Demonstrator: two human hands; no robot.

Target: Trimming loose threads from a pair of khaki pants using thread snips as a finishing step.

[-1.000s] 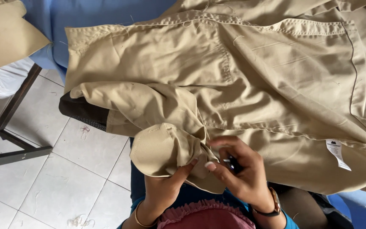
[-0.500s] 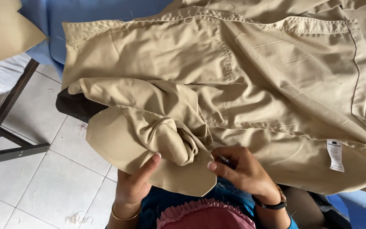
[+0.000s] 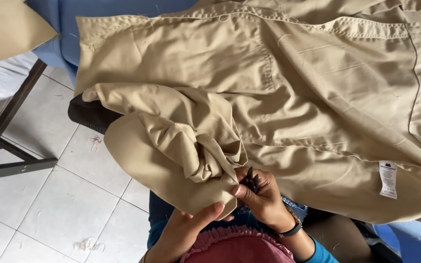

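head-worn view, looking steeply down, close

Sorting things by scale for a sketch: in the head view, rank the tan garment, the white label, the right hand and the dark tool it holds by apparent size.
1. Tan garment
2. Right hand
3. White label
4. Dark tool, mostly hidden by the fingers, so its rank is unsure.

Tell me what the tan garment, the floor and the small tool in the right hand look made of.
Tan garment: woven cotton-like cloth, matte; it creases softly and shows stitched seams. Floor: glazed white tile, likely ceramic, with grout lines. Small tool in the right hand: dark, maybe metal; too hidden to tell.
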